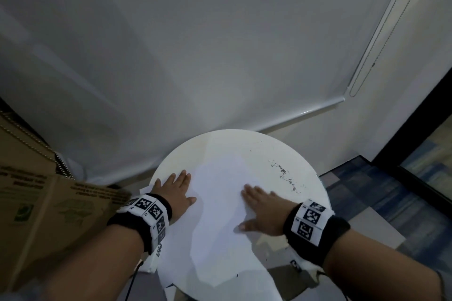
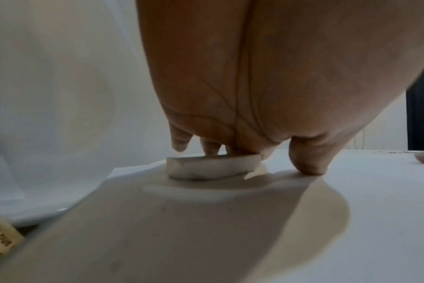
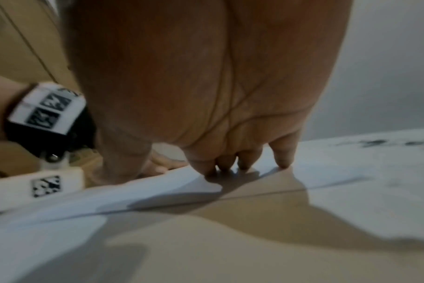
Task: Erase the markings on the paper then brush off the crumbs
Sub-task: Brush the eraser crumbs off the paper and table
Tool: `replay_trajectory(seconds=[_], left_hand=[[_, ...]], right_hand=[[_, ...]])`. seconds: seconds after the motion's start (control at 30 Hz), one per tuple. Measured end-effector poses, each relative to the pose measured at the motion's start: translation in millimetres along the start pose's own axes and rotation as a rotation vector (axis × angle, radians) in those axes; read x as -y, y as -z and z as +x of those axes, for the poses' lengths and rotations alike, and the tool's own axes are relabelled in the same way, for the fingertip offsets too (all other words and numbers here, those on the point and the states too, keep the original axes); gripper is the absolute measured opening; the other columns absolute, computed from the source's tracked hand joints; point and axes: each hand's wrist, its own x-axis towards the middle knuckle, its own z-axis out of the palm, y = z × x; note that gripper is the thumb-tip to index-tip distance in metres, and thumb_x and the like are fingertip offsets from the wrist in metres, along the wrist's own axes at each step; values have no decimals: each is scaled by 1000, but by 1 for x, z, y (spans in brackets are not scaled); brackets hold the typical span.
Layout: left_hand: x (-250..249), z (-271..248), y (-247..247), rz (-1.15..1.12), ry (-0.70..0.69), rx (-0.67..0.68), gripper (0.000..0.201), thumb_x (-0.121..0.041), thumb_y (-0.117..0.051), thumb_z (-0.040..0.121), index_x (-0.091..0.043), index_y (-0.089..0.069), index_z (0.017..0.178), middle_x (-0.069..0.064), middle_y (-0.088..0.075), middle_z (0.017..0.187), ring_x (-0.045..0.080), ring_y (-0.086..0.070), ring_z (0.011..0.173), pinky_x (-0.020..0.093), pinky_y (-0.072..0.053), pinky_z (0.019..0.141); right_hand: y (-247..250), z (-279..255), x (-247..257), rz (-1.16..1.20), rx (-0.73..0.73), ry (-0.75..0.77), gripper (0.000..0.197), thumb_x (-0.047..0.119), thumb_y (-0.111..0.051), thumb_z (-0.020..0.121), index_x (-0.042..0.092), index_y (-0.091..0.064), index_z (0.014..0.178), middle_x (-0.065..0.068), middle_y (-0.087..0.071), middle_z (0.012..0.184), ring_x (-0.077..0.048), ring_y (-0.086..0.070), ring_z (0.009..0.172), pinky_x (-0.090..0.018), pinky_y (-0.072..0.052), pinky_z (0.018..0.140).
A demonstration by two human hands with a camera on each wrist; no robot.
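A white sheet of paper lies on a round white table. My left hand rests flat at the sheet's left edge with straight fingers. In the left wrist view those fingers press on a flat white eraser that lies on the table. My right hand lies flat on the right part of the paper, fingers straight and together, thumb spread. Dark eraser crumbs are scattered on the table just right of the sheet, beyond my right fingertips. No markings show on the visible paper.
A cardboard box stands close at the left, touching the table's edge. A white roller blind hangs behind the table. Blue patterned floor and a dark door frame lie to the right.
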Motion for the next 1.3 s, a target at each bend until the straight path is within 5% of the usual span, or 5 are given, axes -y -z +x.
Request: replay_trajectory(seconds=[0.33,0.6,0.87,1.13,1.3], left_hand=[[-9,4,6,53,171,-27,72,-51,-17,103,-9,10,155,6,12,163,29,-8,150,48,-10,120],[-16,2,17,198,248,92,64,-49,-15,103,-17,-5,157,10,2,164,27,-2,150,52,-13,118],[-5,-6,11,84,219,-35,85,-62,-28,98,-5,-2,155,12,-5,163,25,-19,148,43,-13,119],[14,-10,-10,-119,63,23,87,-65,-31,96,-20,14,154,3,19,162,24,7,150,57,-15,117],[16,-16,-18,-135,-2,9,82,-60,-28,99,-18,19,153,7,28,158,26,18,148,51,-2,120]], right_hand=[[-4,-8,3,2,39,95,96,68,-39,87,17,10,151,1,19,158,-16,12,146,-41,0,119],[20,17,-25,-40,-142,-202,100,73,-35,85,8,0,152,-7,7,160,-24,1,147,-45,-5,119],[10,3,22,-21,34,128,96,69,-37,88,10,3,152,-3,13,159,-18,6,147,-44,-5,120],[7,-14,21,-73,149,189,100,72,-41,84,16,6,152,3,16,158,-17,7,147,-39,-2,119],[19,6,27,-93,24,222,115,86,-13,62,17,2,152,0,13,159,-18,8,147,-42,1,118]])
